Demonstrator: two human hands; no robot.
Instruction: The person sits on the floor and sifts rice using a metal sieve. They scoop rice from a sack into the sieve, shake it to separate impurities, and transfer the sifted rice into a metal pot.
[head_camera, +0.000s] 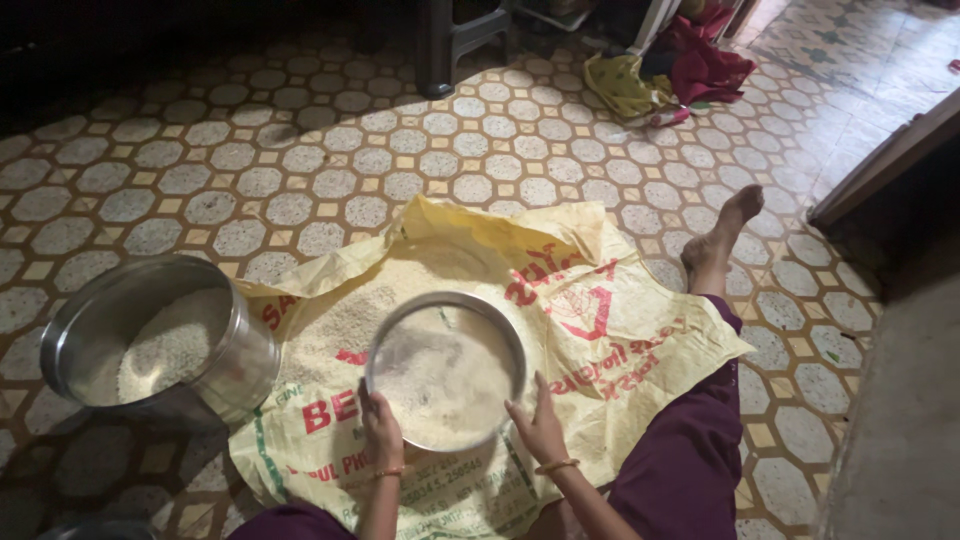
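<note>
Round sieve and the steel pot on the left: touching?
Apart. The head view shows the round sieve, held at its rim by the left hand and right hand, separated from the steel pot by a strip of yellow sack.

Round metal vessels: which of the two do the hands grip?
The shallow sieve over the yellow sack, gripped by left hand and right hand; the deep pot stands untouched.

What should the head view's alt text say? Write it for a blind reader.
Both hands, left and right, hold a round sieve of grain over a yellow sack spread on a tiled floor. A steel pot of grain stands left.
</note>
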